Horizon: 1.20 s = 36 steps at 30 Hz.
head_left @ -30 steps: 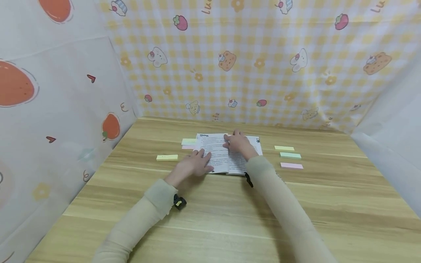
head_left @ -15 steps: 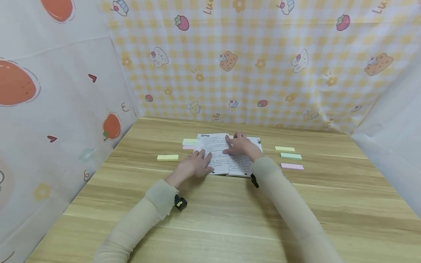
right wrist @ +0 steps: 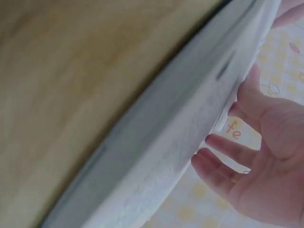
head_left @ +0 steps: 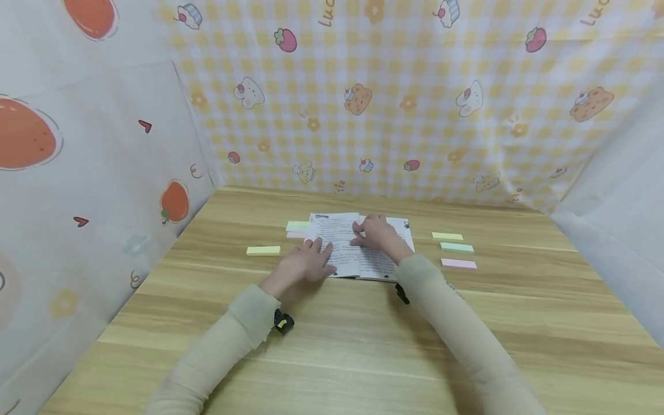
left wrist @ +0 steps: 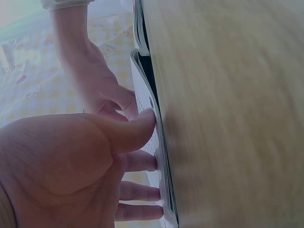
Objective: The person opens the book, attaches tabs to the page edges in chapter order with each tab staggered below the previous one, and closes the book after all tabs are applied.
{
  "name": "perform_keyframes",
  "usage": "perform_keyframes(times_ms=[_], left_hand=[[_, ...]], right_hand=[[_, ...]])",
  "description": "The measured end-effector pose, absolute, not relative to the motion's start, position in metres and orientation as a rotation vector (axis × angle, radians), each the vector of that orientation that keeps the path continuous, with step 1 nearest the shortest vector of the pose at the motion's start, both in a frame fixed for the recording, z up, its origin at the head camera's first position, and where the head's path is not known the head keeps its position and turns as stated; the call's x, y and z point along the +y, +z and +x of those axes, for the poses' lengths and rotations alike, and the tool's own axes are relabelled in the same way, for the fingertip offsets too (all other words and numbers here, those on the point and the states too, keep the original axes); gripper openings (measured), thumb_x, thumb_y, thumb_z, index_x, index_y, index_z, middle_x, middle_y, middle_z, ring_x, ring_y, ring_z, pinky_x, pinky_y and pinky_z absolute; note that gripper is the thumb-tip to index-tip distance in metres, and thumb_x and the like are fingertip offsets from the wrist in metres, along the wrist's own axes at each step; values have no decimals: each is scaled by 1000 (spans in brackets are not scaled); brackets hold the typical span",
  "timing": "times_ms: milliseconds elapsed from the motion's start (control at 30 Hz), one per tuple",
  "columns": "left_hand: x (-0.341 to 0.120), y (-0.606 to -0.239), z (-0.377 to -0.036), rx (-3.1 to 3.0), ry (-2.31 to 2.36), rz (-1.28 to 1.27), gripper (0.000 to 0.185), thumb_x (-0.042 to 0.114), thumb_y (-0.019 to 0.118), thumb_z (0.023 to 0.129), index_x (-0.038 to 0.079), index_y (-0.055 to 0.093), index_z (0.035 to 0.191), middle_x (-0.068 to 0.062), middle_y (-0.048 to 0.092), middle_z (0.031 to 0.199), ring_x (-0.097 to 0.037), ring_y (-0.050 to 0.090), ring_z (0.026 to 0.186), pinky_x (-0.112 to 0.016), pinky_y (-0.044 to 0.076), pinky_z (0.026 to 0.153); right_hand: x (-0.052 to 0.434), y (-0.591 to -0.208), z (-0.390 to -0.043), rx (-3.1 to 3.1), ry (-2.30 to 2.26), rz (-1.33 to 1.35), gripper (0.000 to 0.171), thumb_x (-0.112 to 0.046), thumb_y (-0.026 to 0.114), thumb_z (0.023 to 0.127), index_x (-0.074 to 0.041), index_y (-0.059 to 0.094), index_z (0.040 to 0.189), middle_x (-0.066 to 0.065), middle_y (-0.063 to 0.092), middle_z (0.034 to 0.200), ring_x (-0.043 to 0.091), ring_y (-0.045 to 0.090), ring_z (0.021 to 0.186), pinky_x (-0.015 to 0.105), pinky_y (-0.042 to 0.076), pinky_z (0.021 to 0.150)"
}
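book (head_left: 358,245) open flat, mid bench (head_left: 363,346) | left hand (head_left: 306,262) fingers straight, pressing left page | right hand (head_left: 381,233) flat on right page by spine | spine runs near-far between hands

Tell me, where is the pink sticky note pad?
In the head view, the pink pad lies right of the open book, nearest of three beside it.

Fingers (right wrist: 223,147) against book pages (right wrist: 190,123)

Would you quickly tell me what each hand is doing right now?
Left hand: open, fingers flat on the open book.
Right hand: open, fingers resting on the book's pages.
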<state>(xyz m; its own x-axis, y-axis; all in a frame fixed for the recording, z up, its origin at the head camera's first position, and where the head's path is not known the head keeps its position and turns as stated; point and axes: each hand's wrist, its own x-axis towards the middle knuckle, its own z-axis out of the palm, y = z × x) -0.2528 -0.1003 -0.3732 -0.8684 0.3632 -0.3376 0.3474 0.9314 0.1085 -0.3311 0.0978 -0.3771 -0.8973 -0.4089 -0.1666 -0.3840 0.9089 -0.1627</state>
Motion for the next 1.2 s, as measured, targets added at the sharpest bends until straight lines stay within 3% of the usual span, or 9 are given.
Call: perform_keyframes(times_ms=[133,367,933,1033,1200], left_hand=[[-100,-373,-252,2737,73,521,72,49,44,106,11,21,162,-21,16,165,-41,19,150,-57,24,118],[-96,-374,-252,2718,6,520,72,48,43,106,12,18,162,-20,12,166,-40,16,151,-55,22,119],[-97,-380,-259,2715,0,490,73,49,42,106,12,15,163,-20,9,167,-41,12,151,-56,19,120],[-98,-385,-258,2722,8,505,73,49,43,106,11,18,162,-21,12,166,-43,14,150,-58,22,118],[-98,-384,-255,2743,9,520,71,47,43,106,10,19,162,-21,14,165,-43,17,150,-58,25,117]], right_hand=[[102,-375,-328,2813,-109,-687,74,-44,64,97,-8,37,156,28,43,151,43,36,142,58,17,119],[109,-372,-319,2737,-118,-628,84,-52,67,94,-13,31,159,27,32,157,53,31,141,62,29,114],[101,-370,-310,2783,-132,-668,78,-44,69,94,-8,39,156,26,47,146,46,48,131,58,39,109],[98,-370,-304,2749,-127,-679,78,-42,70,93,-6,38,155,27,48,146,44,49,132,56,39,110],[96,-365,-295,2702,-136,-672,84,-44,73,91,-4,37,155,28,37,155,44,40,140,56,33,114]])
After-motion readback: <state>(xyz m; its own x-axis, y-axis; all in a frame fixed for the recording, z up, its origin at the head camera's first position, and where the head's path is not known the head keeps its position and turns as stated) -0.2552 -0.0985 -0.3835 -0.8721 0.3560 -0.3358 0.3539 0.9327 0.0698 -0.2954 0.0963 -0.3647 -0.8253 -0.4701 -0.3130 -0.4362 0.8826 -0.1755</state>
